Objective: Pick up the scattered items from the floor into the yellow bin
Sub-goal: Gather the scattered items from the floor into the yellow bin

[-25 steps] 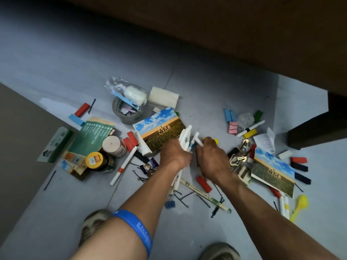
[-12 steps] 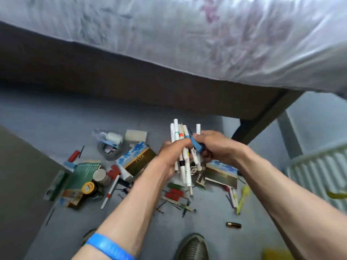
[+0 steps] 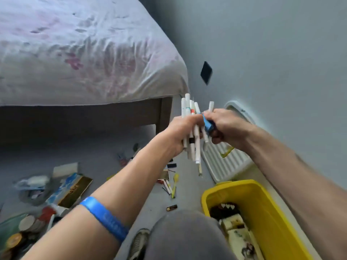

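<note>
White pens (image 3: 191, 128), a whole bundle of them, stand roughly upright in the air, gripped by the left hand (image 3: 180, 134), whose fingers wrap round their middle. Their tips rise above the fist and their lower ends hang below it. The right hand (image 3: 223, 126) meets the bundle from the other side, curled round a blue clip (image 3: 207, 125) and pinching at least one more white pen against the rest. The two hands touch at the pens. A blue wristband (image 3: 105, 216) circles the left forearm.

Below and to the right of the hands sits the yellow bin (image 3: 262, 199) on the floor (image 3: 105, 151), beside the wall (image 3: 272, 53). It already holds some items, dark and pale, too blurred to name. Behind the bin a white ribbed lid (image 3: 223, 164) leans against the wall.

Left of the arms, scattered items remain on the floor: a picture card (image 3: 69, 188) with blue sky, a tape roll (image 3: 33, 194), round tins (image 3: 28, 224) at the lower left edge, and a pale block (image 3: 65, 168). Between the left arm and the bin lie a yellow spoon (image 3: 175, 184), a few markers (image 3: 168, 186) and a small battery (image 3: 171, 207). More small pieces lie near the bed leg, blurred.

A bed (image 3: 84, 53) with a crumpled pale sheet fills the upper left, its dark wooden frame (image 3: 93, 115) beneath. A grey knee (image 3: 184, 235) and a shoe (image 3: 139, 243) show at the bottom.
</note>
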